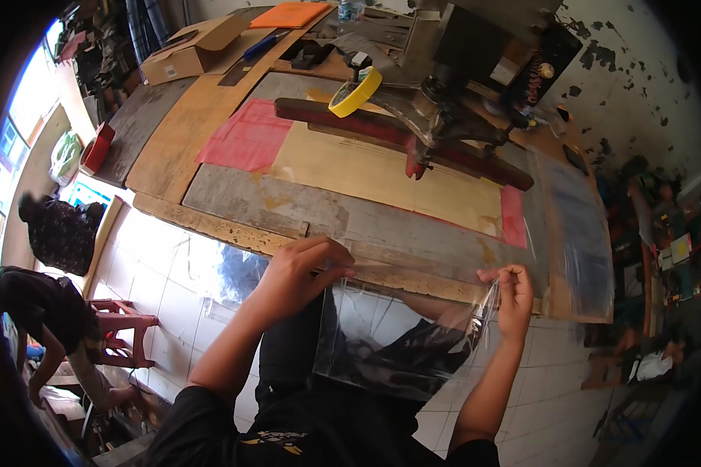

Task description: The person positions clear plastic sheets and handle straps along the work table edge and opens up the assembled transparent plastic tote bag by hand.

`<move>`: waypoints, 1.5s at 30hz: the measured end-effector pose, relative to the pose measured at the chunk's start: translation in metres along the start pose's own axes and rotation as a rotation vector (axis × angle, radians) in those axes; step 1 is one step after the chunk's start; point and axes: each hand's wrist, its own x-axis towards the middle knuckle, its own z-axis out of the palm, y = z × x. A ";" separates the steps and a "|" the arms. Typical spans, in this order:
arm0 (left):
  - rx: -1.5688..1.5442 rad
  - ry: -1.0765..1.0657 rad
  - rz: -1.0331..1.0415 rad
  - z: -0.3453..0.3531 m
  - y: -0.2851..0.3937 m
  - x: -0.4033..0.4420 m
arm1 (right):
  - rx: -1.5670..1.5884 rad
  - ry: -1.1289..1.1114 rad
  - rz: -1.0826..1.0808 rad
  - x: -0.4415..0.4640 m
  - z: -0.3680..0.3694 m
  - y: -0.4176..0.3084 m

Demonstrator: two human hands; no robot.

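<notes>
Our left hand (pixel 304 265) pinches the top edge of some clear plastic (pixel 401 335), with the thumb and fingers close together. Our right hand (pixel 512 296) pinches its other top corner, the fingers curled in. The plastic hangs between our hands, over our lap, just by the near edge of the surface (pixel 160 167). We cannot tell if it is a bag or a flat sheet. On the surface in front of us lies a long yellow sheet (pixel 382 175), with a pink patch (pixel 241 136) at its left end. A long red bar (pixel 475 161) sits above the yellow sheet, under a metal machine (pixel 436 101). We see a ring of yellow tape (pixel 356 92) near the bar. Far back are a brown box (pixel 171 70) and an orange folder (pixel 290 15).
</notes>
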 end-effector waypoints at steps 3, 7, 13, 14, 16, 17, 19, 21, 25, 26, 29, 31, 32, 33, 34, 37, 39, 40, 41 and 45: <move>0.036 -0.028 -0.085 0.000 -0.012 0.002 | 0.041 0.034 0.067 -0.002 0.000 -0.003; -0.126 0.088 -0.221 0.001 -0.003 0.019 | 0.038 0.089 0.075 -0.001 0.006 0.001; -0.275 0.064 -0.407 -0.004 0.000 0.026 | 0.003 0.260 0.026 0.000 0.015 0.008; -0.260 0.055 -0.371 -0.002 -0.004 0.024 | 0.015 0.255 0.021 0.000 0.014 0.010; -0.246 0.047 -0.340 0.000 -0.007 0.021 | 0.025 0.246 0.018 0.000 0.013 0.010; -0.272 0.056 -0.337 0.000 -0.006 0.021 | 0.023 0.246 0.021 0.000 0.013 0.010; -0.298 0.067 -0.337 0.001 -0.007 0.020 | 0.019 0.243 0.026 0.000 0.013 0.009; -0.342 0.071 -0.330 0.001 -0.009 0.019 | 0.007 0.266 0.034 0.000 0.015 0.009; -0.344 0.058 -0.340 0.000 -0.009 0.018 | -0.002 0.250 0.022 0.000 0.014 0.010; -0.361 0.067 -0.343 0.001 -0.010 0.018 | 0.008 0.248 0.020 -0.001 0.014 0.010; -0.379 0.079 -0.337 0.003 -0.013 0.016 | 0.008 0.232 0.014 -0.001 0.012 0.011; -0.381 0.083 -0.328 0.000 -0.011 0.016 | -0.002 0.217 0.008 -0.001 0.011 0.012; -0.353 0.055 -0.353 -0.004 -0.007 0.017 | 0.004 0.202 0.005 -0.001 0.011 0.012; -0.328 0.025 -0.376 -0.006 -0.004 0.018 | 0.006 0.191 0.001 -0.002 0.010 0.010; -0.338 0.019 -0.369 -0.004 -0.005 0.018 | -0.004 0.200 -0.002 -0.003 0.010 0.007; -0.456 0.086 -0.384 0.003 -0.010 0.016 | 0.017 0.181 0.000 -0.003 0.009 -0.002; -0.482 0.149 -0.363 0.006 -0.013 0.014 | -0.050 0.094 -0.067 -0.004 0.007 -0.003; -0.482 0.154 -0.364 0.005 -0.012 0.015 | -0.089 0.091 -0.057 -0.004 0.007 -0.008; -0.489 0.148 -0.358 0.005 -0.010 0.015 | -0.096 0.099 -0.058 -0.002 0.006 -0.014; -0.488 0.190 -0.380 0.005 -0.008 0.014 | -0.373 -0.005 -0.197 0.006 0.010 -0.045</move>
